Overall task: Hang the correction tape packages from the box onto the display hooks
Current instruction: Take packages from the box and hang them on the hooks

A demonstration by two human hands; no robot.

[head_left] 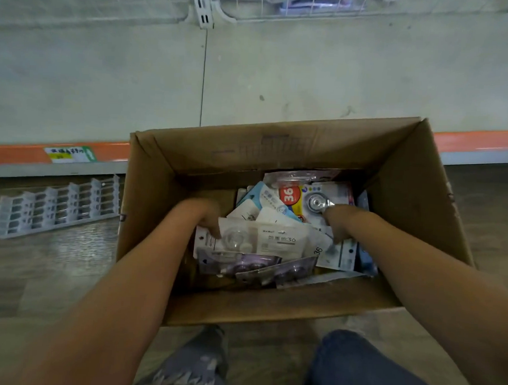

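Head view looks down into the cardboard box (293, 153) on the floor, where correction tape packages (276, 240) lie in a loose heap. They look light, flat and slick, likely to slide; the stiff card edges seem the best hold. Both hands are buried among them: left hand (211, 219) fingers curl onto a white pack's edge; right hand (338, 226) is mostly hidden, so I cannot tell its grip.
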